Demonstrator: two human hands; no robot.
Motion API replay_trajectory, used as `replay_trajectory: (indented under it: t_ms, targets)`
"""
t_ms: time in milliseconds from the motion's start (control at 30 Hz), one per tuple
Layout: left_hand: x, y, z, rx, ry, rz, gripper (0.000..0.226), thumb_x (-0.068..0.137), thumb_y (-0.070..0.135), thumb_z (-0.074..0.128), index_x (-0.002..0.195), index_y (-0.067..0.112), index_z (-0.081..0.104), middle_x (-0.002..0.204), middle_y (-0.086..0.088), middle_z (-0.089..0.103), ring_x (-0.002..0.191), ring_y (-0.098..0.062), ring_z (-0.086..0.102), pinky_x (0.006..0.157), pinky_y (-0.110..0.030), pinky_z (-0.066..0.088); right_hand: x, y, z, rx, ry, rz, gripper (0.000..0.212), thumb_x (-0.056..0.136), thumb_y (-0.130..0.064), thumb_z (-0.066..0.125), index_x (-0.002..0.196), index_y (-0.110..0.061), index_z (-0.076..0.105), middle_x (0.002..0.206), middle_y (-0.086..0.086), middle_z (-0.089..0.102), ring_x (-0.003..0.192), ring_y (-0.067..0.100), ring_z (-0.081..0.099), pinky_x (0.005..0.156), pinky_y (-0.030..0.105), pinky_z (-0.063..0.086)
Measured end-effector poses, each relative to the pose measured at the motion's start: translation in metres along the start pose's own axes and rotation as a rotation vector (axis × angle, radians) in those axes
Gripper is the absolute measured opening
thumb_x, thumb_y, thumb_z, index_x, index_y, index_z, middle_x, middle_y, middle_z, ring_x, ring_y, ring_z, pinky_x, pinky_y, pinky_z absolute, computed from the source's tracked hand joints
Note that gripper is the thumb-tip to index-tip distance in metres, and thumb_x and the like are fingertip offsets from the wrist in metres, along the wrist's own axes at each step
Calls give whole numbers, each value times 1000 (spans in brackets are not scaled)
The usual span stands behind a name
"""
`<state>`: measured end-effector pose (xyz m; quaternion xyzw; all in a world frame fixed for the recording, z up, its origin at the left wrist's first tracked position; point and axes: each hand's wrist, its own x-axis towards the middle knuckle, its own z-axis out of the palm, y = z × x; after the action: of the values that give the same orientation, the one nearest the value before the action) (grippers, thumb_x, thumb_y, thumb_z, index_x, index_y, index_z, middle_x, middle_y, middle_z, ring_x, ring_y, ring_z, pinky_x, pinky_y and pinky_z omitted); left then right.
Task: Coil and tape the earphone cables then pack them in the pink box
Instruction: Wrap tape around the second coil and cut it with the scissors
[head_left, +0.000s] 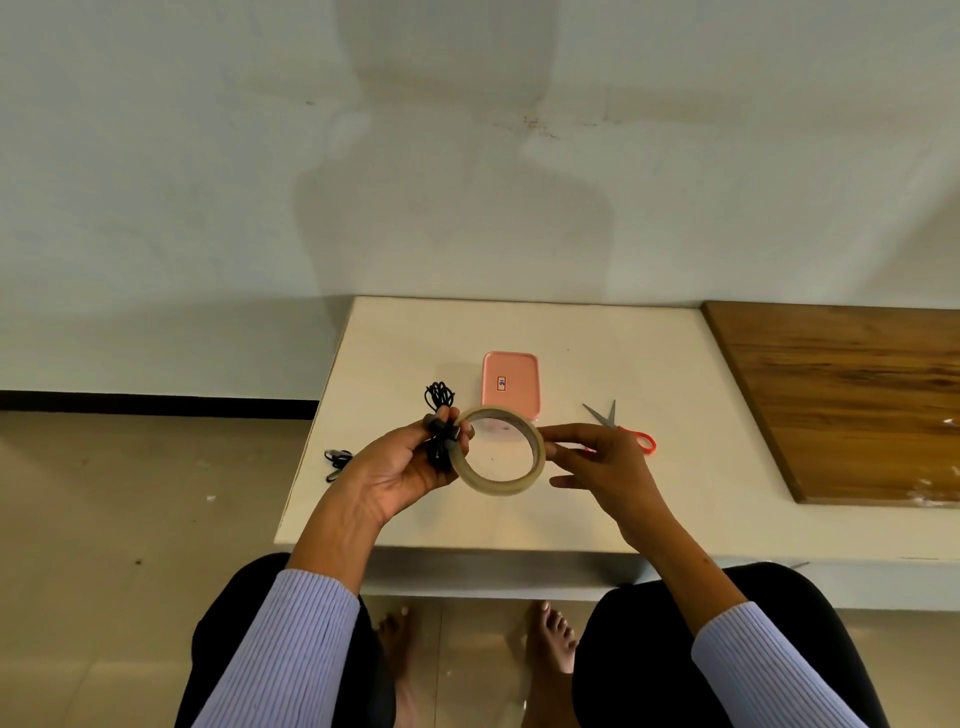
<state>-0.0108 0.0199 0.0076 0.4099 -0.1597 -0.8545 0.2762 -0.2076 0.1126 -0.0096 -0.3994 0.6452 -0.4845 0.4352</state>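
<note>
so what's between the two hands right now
The tape roll: in the head view the left hand, also gripping a coiled earphone cable, and right hand hold its opposite edges.

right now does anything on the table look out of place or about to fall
One thing: a second earphone cable lies at the very left edge of the white table, seemingly partly over it, so it could slip off. The pink box and scissors lie flat and look fine.

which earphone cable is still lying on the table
The earphone cable at the table's left edge; the other, coiled cable is held in the left hand.
</note>
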Motion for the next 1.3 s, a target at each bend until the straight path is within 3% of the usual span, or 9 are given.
replay_trajectory:
  t_ms: [133,200,400,567,667,800,933,1100,1300]
  targets:
    - [2,1,1,2,-1,20,15,92,14,55,83,5,62,80,-13,64,59,-17,65,58,-28,58,-2,-3,0,259,-98,128,20,90,-15,56,104,-8,68,96,10,74,88,24,71,71,29,59]
    - [2,0,1,46,-9,35,15,92,14,55,82,7,63,84,-13,67,68,-20,68,70,-32,58,-3,-1,2,256,-86,118,22,88,-14,60,106,-4,67,95,12,74,87,26,71,73,30,59]
    - [6,-12,1,716,247,372,15,92,22,59,83,21,71,82,1,70,90,-15,63,88,-33,47,-1,6,11,209,176,102,21,79,-9,71,98,1,69,83,14,74,74,25,73,69,28,59]
    - [1,-30,15,1098,-80,492,16,92,23,58,99,20,72,100,9,70,92,7,59,72,-3,42,0,8,22,285,216,151,34,77,-12,74,109,-10,61,90,16,72,76,23,72,66,27,58]
    - [5,-43,17,1343,-151,492,13,93,21,57,94,17,70,97,-3,72,81,2,63,65,-3,43,1,4,25,296,205,178,30,84,-12,68,113,-19,60,86,8,72,76,17,72,65,21,56]
    - [2,-36,20,1201,-179,508,14,95,16,53,101,17,65,90,2,71,77,-6,70,68,-12,48,2,-2,19,211,168,237,21,85,-23,66,103,-11,66,84,6,72,74,16,72,63,20,56]
    - [0,-18,14,1094,-208,489,13,96,16,52,98,23,63,82,6,71,78,0,68,72,-6,45,3,-7,8,-65,-2,269,22,80,-38,68,86,-16,70,88,2,69,81,13,61,63,20,48]
    - [5,-8,7,1059,-202,441,15,93,18,56,100,20,69,86,5,72,85,2,65,75,-10,46,6,-4,5,42,-273,317,26,89,-33,58,99,-10,67,97,2,73,99,15,66,85,25,47]
    - [9,-14,9,1013,-22,499,13,94,19,55,94,16,68,80,0,72,70,13,61,64,-3,42,3,-2,11,241,-65,366,19,86,-20,65,96,-4,70,93,11,74,86,19,72,72,24,54]
